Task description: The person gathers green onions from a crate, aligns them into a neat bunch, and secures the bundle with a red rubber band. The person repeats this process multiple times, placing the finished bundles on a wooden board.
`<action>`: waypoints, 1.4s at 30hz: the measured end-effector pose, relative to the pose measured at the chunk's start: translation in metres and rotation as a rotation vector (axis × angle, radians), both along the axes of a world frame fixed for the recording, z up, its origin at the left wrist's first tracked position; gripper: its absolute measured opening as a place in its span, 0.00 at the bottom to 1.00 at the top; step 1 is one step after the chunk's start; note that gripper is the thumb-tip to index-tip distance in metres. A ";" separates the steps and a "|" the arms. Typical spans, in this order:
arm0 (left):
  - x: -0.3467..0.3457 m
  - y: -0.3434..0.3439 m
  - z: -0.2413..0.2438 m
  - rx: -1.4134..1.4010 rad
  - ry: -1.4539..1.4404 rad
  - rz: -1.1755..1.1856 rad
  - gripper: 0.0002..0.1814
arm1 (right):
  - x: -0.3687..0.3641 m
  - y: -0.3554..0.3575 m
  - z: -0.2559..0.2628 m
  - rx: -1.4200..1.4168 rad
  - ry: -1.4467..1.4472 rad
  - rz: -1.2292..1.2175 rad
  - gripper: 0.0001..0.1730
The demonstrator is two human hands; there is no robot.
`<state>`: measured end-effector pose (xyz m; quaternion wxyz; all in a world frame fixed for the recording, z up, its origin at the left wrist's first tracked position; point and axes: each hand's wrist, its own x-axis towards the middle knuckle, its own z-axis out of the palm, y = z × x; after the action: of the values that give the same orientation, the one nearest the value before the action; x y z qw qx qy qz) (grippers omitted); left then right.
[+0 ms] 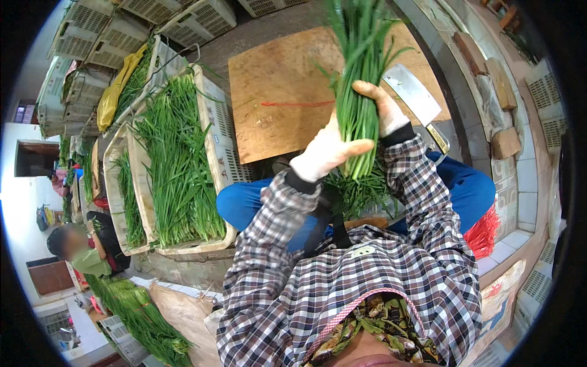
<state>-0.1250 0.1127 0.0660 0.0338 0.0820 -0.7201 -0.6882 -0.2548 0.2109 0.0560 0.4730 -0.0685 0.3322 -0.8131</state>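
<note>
Both my hands hold one upright bunch of long green leaves, probably garlic chives (355,119), over the near edge of a wooden board (279,87). My left hand (323,149), in a white glove, presses the left side low down, its thumb across the pale stem ends. Higher up on the right side, my gloved right hand (383,105) wraps the stems with its thumb across the front. The leaf tips blur at the top of the view. A cleaver (412,93) lies on the board's right side, its handle past the edge. Red ties (298,104) lie left of the bunch.
A white plastic crate (215,151) full of chives stands at my left, beside a yellow bag (114,96). More greens (357,192) lie between my knees. A red strand bundle (482,234) sits by my right knee. Another person (94,257) sits far left.
</note>
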 end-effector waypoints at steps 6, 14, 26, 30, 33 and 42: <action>-0.042 -0.036 -0.017 0.336 -0.023 0.099 0.29 | -0.058 -0.069 -0.015 0.368 0.158 0.135 0.20; -0.026 -0.062 -0.037 0.416 -0.168 0.172 0.29 | -0.036 -0.094 -0.010 0.513 0.215 0.097 0.22; -0.029 -0.072 -0.056 -0.164 -0.290 0.205 0.36 | -0.024 -0.110 -0.057 0.723 0.561 -0.089 0.22; -0.026 -0.080 -0.071 -0.334 -0.344 0.278 0.36 | -0.028 -0.088 -0.050 0.769 0.804 0.006 0.32; -0.029 -0.077 -0.071 -0.556 -0.436 0.366 0.38 | -0.037 -0.052 -0.036 1.079 1.344 -0.200 0.32; -0.038 -0.082 -0.075 -0.610 -0.576 0.312 0.53 | -0.041 0.015 -0.071 1.128 2.077 -0.082 0.12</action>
<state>-0.1627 0.0304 -0.0091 -0.0420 0.3644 -0.8491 -0.3800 -0.2954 0.2254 -0.0150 -0.0868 -0.4674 0.8714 -0.1207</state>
